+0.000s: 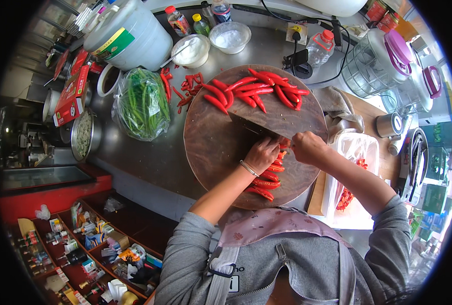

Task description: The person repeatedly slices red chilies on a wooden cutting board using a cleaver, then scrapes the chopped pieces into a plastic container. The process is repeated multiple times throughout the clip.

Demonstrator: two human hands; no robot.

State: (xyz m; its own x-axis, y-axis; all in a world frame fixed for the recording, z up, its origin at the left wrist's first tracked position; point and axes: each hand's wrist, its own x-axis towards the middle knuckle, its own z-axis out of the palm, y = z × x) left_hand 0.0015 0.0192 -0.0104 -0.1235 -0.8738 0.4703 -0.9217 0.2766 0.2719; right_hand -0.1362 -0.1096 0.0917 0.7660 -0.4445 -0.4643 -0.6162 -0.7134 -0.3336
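A round wooden chopping board [218, 152] lies before me. My right hand [310, 146] is closed round the handle of a cleaver [262, 126], whose wide blade slants up to the left over the board. Under the blade's near side, my left hand [263, 154] rests with bent fingers against a red chili, mostly hidden by the fingers and blade. Slit chili halves [266, 184] lie in a column between my forearms. Whole red chilies [254, 89] are heaped at the board's far side. Cut red pieces [347, 198] sit in a clear plastic container [363, 152] at right.
A bag of green chilies [144, 106] and scattered chili ends [189, 85] lie left of the board. Beyond are a large bucket [145, 38], two bowls of white stuff [191, 53] and a bottle [319, 49]. A cloth [334, 106] touches the board's right.
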